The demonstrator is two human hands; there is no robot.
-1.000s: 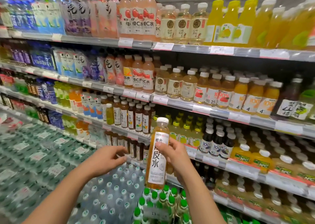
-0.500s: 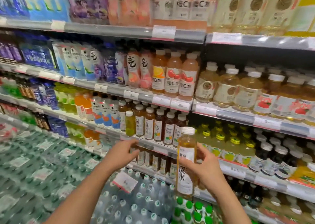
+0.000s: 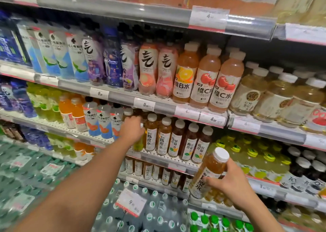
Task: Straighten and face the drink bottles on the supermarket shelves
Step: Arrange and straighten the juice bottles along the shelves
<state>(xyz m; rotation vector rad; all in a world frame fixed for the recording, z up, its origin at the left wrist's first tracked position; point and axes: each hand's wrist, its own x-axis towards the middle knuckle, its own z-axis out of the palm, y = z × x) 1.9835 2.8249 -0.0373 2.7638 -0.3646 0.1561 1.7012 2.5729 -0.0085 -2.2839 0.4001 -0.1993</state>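
My right hand (image 3: 229,184) grips an amber drink bottle (image 3: 208,173) with a white cap and a white label, tilted to the right, in front of the lower shelves. My left hand (image 3: 132,129) reaches into the third shelf and closes around a small greenish bottle (image 3: 138,143) at the left end of a row of amber and brown bottles (image 3: 176,136). Most of that bottle is hidden behind my hand. The row's white labels face forward.
Shelves of drinks fill the view: pink and orange bottles (image 3: 206,80) above, blue-labelled bottles (image 3: 102,122) to the left, yellow-capped bottles (image 3: 250,154) to the right. Shrink-wrapped water packs (image 3: 150,210) with a price tag (image 3: 131,202) stand on the floor below.
I have moved closer to the shelves. My left hand went up from the lower shelf edge into the third shelf and onto the small bottle. My right hand lowered and tilted its bottle.
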